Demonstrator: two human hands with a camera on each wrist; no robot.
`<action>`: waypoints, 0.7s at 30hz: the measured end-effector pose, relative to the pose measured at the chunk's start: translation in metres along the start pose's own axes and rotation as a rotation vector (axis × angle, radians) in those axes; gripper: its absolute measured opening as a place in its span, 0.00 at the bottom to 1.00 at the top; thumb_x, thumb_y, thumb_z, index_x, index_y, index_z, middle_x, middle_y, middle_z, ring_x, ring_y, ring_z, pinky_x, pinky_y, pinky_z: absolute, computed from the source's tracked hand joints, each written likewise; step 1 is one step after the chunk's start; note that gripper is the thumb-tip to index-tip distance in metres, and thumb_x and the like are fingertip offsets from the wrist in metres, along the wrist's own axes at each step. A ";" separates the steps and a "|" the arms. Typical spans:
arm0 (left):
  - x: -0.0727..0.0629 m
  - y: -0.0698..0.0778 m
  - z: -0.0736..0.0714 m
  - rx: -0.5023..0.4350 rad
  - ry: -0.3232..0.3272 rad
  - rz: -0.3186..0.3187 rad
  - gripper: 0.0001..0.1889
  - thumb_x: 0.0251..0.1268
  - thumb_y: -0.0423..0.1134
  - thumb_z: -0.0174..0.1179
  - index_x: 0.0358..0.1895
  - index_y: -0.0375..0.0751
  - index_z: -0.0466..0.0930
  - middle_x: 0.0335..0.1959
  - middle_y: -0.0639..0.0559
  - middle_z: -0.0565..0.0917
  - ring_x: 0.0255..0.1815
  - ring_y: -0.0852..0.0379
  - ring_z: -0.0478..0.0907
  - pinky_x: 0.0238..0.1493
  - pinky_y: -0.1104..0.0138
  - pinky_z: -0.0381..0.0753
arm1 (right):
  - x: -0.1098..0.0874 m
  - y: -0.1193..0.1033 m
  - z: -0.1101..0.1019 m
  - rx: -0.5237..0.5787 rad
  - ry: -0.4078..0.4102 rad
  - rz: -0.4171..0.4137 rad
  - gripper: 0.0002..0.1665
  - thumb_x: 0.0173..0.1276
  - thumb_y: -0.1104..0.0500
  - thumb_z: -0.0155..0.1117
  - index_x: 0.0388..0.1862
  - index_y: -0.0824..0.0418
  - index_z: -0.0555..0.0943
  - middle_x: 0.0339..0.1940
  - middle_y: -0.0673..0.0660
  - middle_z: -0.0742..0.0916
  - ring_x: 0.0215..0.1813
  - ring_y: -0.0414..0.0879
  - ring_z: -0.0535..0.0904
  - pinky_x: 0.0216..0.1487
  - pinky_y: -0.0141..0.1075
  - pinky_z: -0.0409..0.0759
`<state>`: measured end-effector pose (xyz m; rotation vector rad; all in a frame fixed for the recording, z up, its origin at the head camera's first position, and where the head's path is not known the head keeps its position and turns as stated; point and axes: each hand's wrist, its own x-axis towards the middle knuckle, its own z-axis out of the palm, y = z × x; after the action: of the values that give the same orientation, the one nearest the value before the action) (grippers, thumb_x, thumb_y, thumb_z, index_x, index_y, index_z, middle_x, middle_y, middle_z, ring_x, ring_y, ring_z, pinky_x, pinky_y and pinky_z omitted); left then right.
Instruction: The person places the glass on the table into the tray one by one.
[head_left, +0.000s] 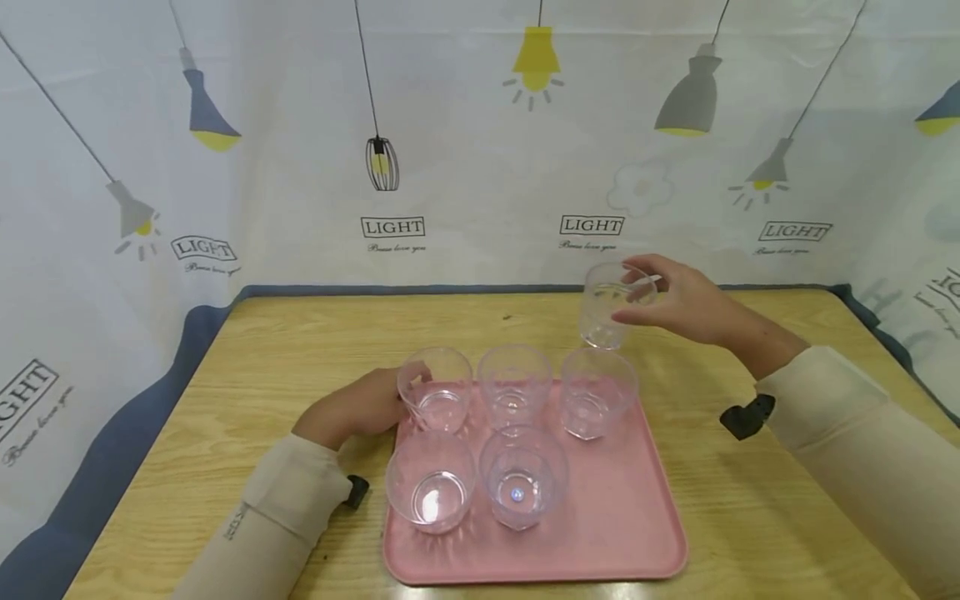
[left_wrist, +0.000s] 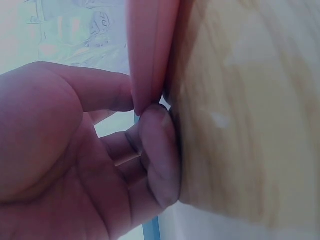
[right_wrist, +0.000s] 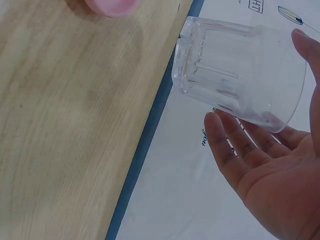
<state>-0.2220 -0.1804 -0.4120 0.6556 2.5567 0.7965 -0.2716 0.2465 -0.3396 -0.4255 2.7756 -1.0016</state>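
Observation:
My left hand [head_left: 367, 402] is at the left edge of a pink tray [head_left: 607, 533]. In the left wrist view its thumb lies on top of the tray's rim [left_wrist: 150, 50], with curled fingers beneath. Beyond the tray's back right corner, my right hand [head_left: 678, 302] holds a clear plastic cup [head_left: 602, 308] near its rim, thumb on one side and fingers on the other. In the right wrist view this cup [right_wrist: 225, 70] has a faceted base; whether it touches the table I cannot tell. Several similar clear cups [head_left: 517, 479] stand upright on the tray in two rows.
The tray lies on a wooden table [head_left: 285, 333]. A white cloth [head_left: 465, 167] printed with hanging lamps covers the wall behind and the sides. The tray's front right part is bare pink surface. The cups stand close together.

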 end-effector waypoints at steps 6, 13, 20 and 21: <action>0.001 -0.002 0.000 -0.016 -0.001 0.013 0.08 0.72 0.38 0.55 0.50 0.50 0.74 0.44 0.51 0.83 0.47 0.53 0.77 0.56 0.52 0.77 | -0.013 0.001 -0.003 -0.018 0.008 -0.008 0.52 0.62 0.41 0.73 0.78 0.56 0.59 0.67 0.58 0.76 0.62 0.55 0.77 0.52 0.48 0.80; 0.000 -0.002 0.000 -0.008 -0.013 0.005 0.11 0.74 0.39 0.54 0.56 0.48 0.73 0.51 0.48 0.83 0.55 0.49 0.78 0.63 0.48 0.75 | -0.021 0.009 -0.004 -0.010 0.020 -0.002 0.52 0.62 0.42 0.73 0.77 0.57 0.59 0.66 0.58 0.75 0.62 0.55 0.77 0.54 0.51 0.80; 0.000 -0.002 0.000 -0.003 -0.019 0.003 0.11 0.75 0.39 0.52 0.56 0.46 0.74 0.51 0.47 0.83 0.55 0.50 0.78 0.64 0.48 0.75 | -0.031 0.011 -0.003 -0.020 0.015 0.006 0.52 0.63 0.43 0.73 0.78 0.57 0.58 0.68 0.60 0.74 0.63 0.56 0.76 0.54 0.51 0.80; 0.000 -0.002 0.000 -0.009 -0.021 0.004 0.11 0.74 0.38 0.53 0.56 0.46 0.74 0.50 0.47 0.83 0.55 0.50 0.78 0.64 0.48 0.75 | -0.033 0.012 -0.003 -0.022 0.015 0.003 0.52 0.63 0.43 0.73 0.78 0.57 0.58 0.68 0.60 0.74 0.63 0.56 0.77 0.55 0.51 0.80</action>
<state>-0.2229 -0.1819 -0.4129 0.6635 2.5320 0.7980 -0.2435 0.2673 -0.3429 -0.4178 2.8018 -0.9789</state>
